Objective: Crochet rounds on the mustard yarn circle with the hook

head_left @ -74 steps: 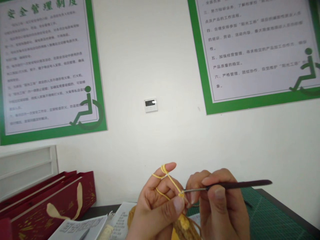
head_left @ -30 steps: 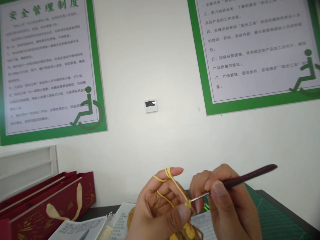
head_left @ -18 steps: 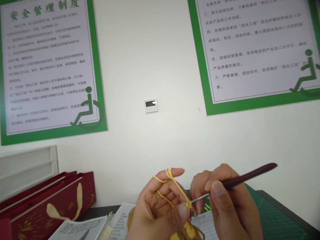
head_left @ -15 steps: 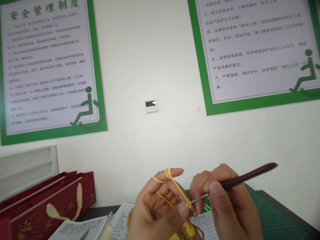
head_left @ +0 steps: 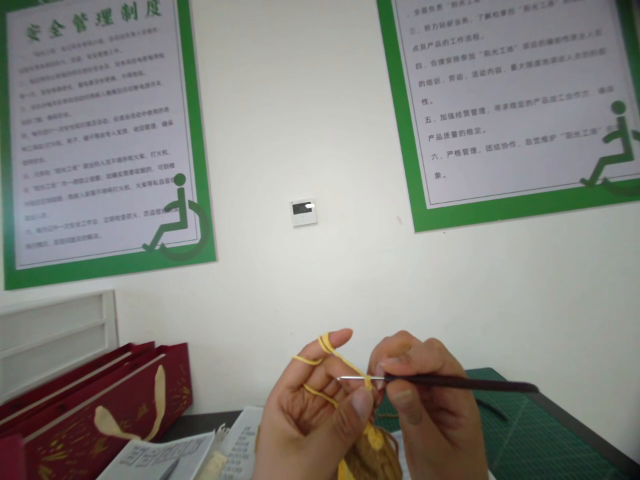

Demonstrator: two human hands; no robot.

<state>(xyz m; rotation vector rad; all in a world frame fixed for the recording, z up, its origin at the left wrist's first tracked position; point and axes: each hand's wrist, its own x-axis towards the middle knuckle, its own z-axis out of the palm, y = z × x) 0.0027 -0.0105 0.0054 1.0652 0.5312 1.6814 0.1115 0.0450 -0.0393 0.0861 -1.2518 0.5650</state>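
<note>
My left hand (head_left: 315,413) pinches a piece of yellow and brown crochet work (head_left: 373,443) between thumb and fingers. Yellow yarn (head_left: 345,360) loops round its raised index finger and runs down to the work. My right hand (head_left: 430,400) is closed round a crochet hook (head_left: 465,382) with a dark handle. The hook lies nearly level, its thin metal shaft passing through the yellow loop and its tip pointing left in front of my left fingers. The lower part of the work drops out of view behind my left thumb and wrist.
A green cutting mat (head_left: 525,427) lies on the dark table at the right. Dark red gift bags (head_left: 135,400) stand at the left beside printed papers (head_left: 165,457). On the white wall behind hang two green-framed posters (head_left: 95,133) and a small white panel (head_left: 303,212).
The hook has swung from a slant to nearly level, and its tip now sticks out left beyond the loop. My right hand has shifted left and turned.
</note>
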